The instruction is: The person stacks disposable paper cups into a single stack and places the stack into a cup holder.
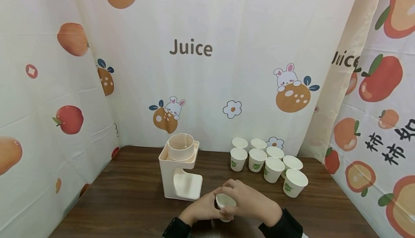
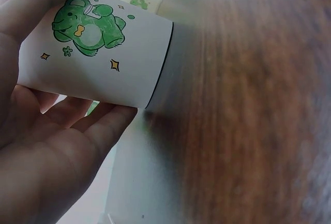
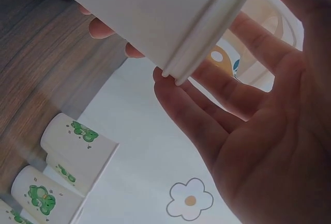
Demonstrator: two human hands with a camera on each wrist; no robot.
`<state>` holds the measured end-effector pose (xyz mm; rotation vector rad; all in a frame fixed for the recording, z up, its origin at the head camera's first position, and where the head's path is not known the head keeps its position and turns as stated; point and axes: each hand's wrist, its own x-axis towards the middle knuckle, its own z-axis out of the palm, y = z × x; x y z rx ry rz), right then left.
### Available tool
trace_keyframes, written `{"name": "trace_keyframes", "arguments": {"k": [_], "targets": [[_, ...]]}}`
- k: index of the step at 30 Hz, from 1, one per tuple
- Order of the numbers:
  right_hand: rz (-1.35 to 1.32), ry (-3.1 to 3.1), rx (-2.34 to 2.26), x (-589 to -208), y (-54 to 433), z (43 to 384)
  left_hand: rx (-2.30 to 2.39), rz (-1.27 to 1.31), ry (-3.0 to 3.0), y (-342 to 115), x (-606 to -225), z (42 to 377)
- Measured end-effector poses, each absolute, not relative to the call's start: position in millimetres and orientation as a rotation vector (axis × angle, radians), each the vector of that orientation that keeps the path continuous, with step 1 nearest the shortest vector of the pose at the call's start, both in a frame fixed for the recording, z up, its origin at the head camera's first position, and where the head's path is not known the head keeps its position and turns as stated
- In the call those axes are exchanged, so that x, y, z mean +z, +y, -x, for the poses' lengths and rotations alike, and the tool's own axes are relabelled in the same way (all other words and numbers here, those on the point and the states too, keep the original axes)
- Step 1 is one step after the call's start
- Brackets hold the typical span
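Both hands are together at the front of the table, around nested paper cups [image 1: 226, 201]. Two rims lie close against each other on these white cups [image 3: 170, 17] in the right wrist view. A green bear is printed on the cup wall [image 2: 98, 38] in the left wrist view, where my left hand [image 2: 57, 115] curls its thumb and fingers around it. My right hand [image 1: 249, 200] holds the cups by the rim end, fingertips right at the rims. In the head view the fingers of my left hand [image 1: 204, 207] meet those of the right over the cups.
A cream juicer-like machine [image 1: 179, 166] stands left of the hands, with a round hopper on top and a flat base. Several white paper cups [image 1: 273, 167] with green prints stand upright at the back right. Fruit-printed curtains [image 1: 207, 79] enclose the dark wooden table [image 1: 129, 194].
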<state>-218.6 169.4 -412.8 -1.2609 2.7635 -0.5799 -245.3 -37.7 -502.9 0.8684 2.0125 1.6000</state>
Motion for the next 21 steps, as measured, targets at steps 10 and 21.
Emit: {"name": "trace_keyframes", "arguments": {"k": [10, 21], "targets": [[1.270, 2.757, -0.593, -415.9, 173.6, 218.7, 1.607, -0.897, 1.969, -38.0, -503.7, 246.7], [1.163, 2.874, -0.509, -412.6, 192.7, 219.4, 1.671, -0.866, 1.959, -33.5, -502.3, 245.8]]}}
